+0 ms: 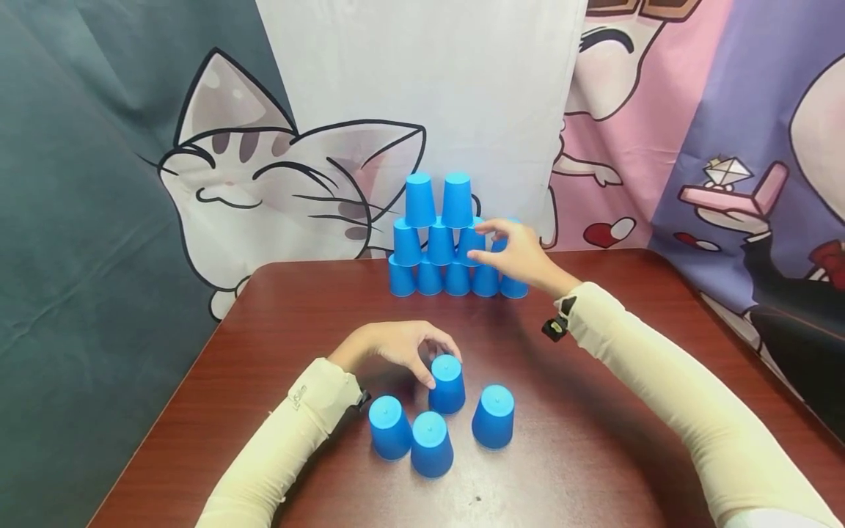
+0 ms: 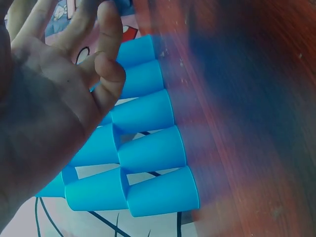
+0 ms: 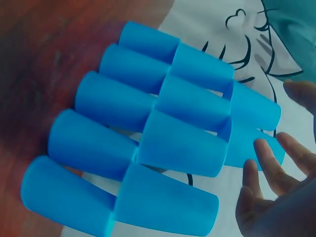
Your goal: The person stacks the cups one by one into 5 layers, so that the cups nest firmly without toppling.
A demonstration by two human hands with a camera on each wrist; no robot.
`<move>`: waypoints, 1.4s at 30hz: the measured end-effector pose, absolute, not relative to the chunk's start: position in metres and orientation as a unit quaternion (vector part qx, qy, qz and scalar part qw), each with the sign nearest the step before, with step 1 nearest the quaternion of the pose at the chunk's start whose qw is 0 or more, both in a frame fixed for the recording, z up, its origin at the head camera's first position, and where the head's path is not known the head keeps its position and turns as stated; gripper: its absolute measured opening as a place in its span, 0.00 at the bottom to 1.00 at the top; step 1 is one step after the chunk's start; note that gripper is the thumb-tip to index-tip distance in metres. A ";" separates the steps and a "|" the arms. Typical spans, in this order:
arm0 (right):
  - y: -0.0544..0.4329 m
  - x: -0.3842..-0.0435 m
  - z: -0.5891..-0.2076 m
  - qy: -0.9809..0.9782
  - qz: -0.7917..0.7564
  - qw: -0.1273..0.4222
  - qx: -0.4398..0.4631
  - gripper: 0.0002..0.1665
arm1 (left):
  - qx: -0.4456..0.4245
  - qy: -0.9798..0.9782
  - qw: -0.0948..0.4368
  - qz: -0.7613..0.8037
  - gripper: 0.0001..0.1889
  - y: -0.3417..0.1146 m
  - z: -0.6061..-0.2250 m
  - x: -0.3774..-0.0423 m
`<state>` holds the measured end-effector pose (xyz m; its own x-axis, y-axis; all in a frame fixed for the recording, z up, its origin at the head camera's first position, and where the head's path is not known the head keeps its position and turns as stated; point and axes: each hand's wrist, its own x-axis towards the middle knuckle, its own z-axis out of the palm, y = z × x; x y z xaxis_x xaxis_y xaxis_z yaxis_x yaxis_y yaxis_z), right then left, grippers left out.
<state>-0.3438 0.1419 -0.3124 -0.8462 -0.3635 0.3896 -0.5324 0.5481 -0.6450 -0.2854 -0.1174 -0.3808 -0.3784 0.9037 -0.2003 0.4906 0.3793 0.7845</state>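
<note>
Several blue plastic cups stand upside down in a stepped wall [image 1: 457, 279] at the back of the table, two cups making its top row. My right hand [image 1: 518, 253] is just in front of the wall's right part, thumb and fingers spread and holding nothing. In the right wrist view its fingers [image 3: 269, 165] are beside the top-row cup [image 3: 247, 143]. Nearer me, my left hand [image 1: 403, 345] grips a blue cup [image 1: 447, 389] near its top, thumb on the left side and fingers behind. The left wrist view shows the palm [image 2: 54, 94] but not that cup.
Three more upside-down cups stand near me: a left one [image 1: 389, 429], a front one [image 1: 432, 446] and a right one [image 1: 493, 418]. The reddish-brown table [image 1: 581, 455] ends at a cartoon-printed cloth backdrop [image 1: 515, 88] right behind the cup wall.
</note>
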 end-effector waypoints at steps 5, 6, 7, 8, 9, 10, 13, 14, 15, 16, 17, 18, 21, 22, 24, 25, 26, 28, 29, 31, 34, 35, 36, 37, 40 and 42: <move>0.150 -0.327 -0.324 -0.858 0.420 0.071 0.287 0.32 | 0.426 0.791 0.302 0.319 0.30 -0.118 -0.382 -0.285; 0.152 -0.324 -0.326 -0.856 0.421 0.065 0.292 0.31 | 0.421 0.796 0.297 0.317 0.29 -0.118 -0.382 -0.285; 0.154 -0.321 -0.328 -0.854 0.421 0.059 0.298 0.31 | 0.416 0.802 0.291 0.315 0.29 -0.117 -0.382 -0.286; 0.156 -0.318 -0.331 -0.853 0.421 0.052 0.303 0.31 | 0.411 0.806 0.286 0.315 0.28 -0.117 -0.382 -0.286; 0.158 -0.316 -0.333 -0.852 0.422 0.044 0.308 0.30 | 0.406 0.811 0.280 0.315 0.27 -0.117 -0.382 -0.287; 0.160 -0.313 -0.335 -0.850 0.422 0.034 0.312 0.30 | 0.404 0.813 0.275 0.316 0.27 -0.117 -0.382 -0.287; 0.165 -0.307 -0.342 -0.846 0.426 0.000 0.321 0.29 | 0.400 0.820 0.260 0.318 0.27 -0.117 -0.384 -0.288; 0.167 -0.304 -0.344 -0.843 0.429 -0.012 0.324 0.29 | 0.397 0.823 0.254 0.318 0.27 -0.116 -0.384 -0.288; 0.170 -0.302 -0.346 -0.841 0.431 -0.023 0.325 0.28 | 0.394 0.827 0.245 0.318 0.27 -0.116 -0.385 -0.288; 0.172 -0.299 -0.347 -0.839 0.433 -0.032 0.328 0.28 | 0.391 0.832 0.234 0.317 0.28 -0.116 -0.385 -0.288; 0.174 -0.297 -0.349 -0.837 0.433 -0.039 0.332 0.28 | 0.385 0.837 0.224 0.318 0.28 -0.116 -0.386 -0.289; 0.176 -0.294 -0.351 -0.835 0.432 -0.047 0.338 0.28 | 0.380 0.841 0.215 0.320 0.28 -0.116 -0.386 -0.289; 0.183 -0.288 -0.356 -0.823 0.431 -0.079 0.360 0.28 | 0.363 0.852 0.192 0.324 0.28 -0.116 -0.388 -0.290; 0.186 -0.287 -0.359 -0.818 0.431 -0.091 0.371 0.28 | 0.358 0.854 0.188 0.328 0.28 -0.115 -0.388 -0.290; 0.190 -0.283 -0.362 -0.804 0.431 -0.121 0.392 0.28 | 0.350 0.856 0.181 0.335 0.28 -0.114 -0.389 -0.291; 0.192 -0.282 -0.364 -0.797 0.431 -0.137 0.401 0.28 | 0.344 0.859 0.177 0.336 0.28 -0.114 -0.389 -0.291; 0.193 -0.280 -0.366 -0.791 0.428 -0.151 0.410 0.28 | 0.340 0.861 0.172 0.338 0.28 -0.114 -0.389 -0.292; 0.195 -0.278 -0.371 -0.777 0.424 -0.181 0.428 0.28 | 0.327 0.868 0.161 0.337 0.28 -0.113 -0.389 -0.292; 0.195 -0.276 -0.373 -0.770 0.423 -0.195 0.437 0.28 | 0.320 0.873 0.153 0.334 0.29 -0.113 -0.390 -0.292; 0.195 -0.274 -0.379 -0.755 0.419 -0.224 0.452 0.29 | 0.308 0.883 0.139 0.327 0.29 -0.113 -0.390 -0.292; 0.193 -0.270 -0.386 -0.734 0.413 -0.260 0.472 0.30 | 0.295 0.893 0.118 0.317 0.31 -0.113 -0.392 -0.292; 0.193 -0.269 -0.389 -0.730 0.408 -0.269 0.477 0.31 | 0.291 0.897 0.111 0.312 0.31 -0.113 -0.392 -0.292; 0.192 -0.268 -0.391 -0.726 0.405 -0.279 0.482 0.32 | 0.285 0.902 0.104 0.307 0.32 -0.112 -0.392 -0.293; 0.191 -0.266 -0.393 -0.719 0.403 -0.288 0.487 0.33 | 0.277 0.907 0.096 0.302 0.32 -0.112 -0.393 -0.293; 0.188 -0.263 -0.399 -0.706 0.396 -0.308 0.500 0.35 | 0.247 0.922 0.071 0.289 0.35 -0.109 -0.394 -0.293; 0.185 -0.262 -0.403 -0.696 0.396 -0.322 0.505 0.36 | 0.227 0.928 0.059 0.289 0.35 -0.108 -0.396 -0.295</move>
